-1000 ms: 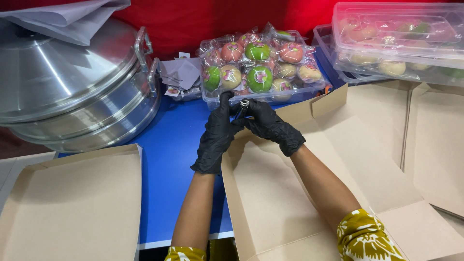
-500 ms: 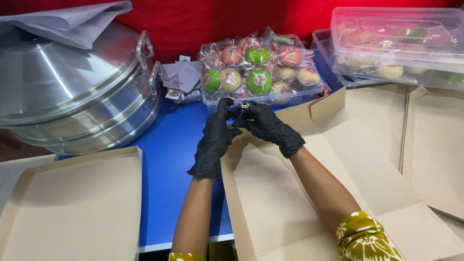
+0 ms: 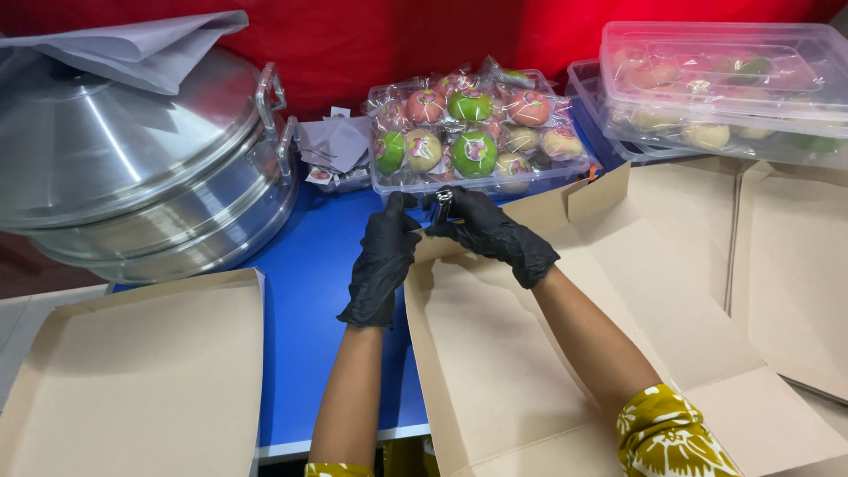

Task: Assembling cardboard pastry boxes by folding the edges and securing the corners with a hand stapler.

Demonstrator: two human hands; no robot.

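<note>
Cardboard box [image 3: 495, 353] on blue table [image 3: 309, 265]

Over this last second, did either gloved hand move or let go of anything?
Hardly any change. Both black-gloved hands, left hand and right hand, stay at the far corner of the flat brown cardboard box, with the small dark metal tool there. Nothing was let go.
</note>
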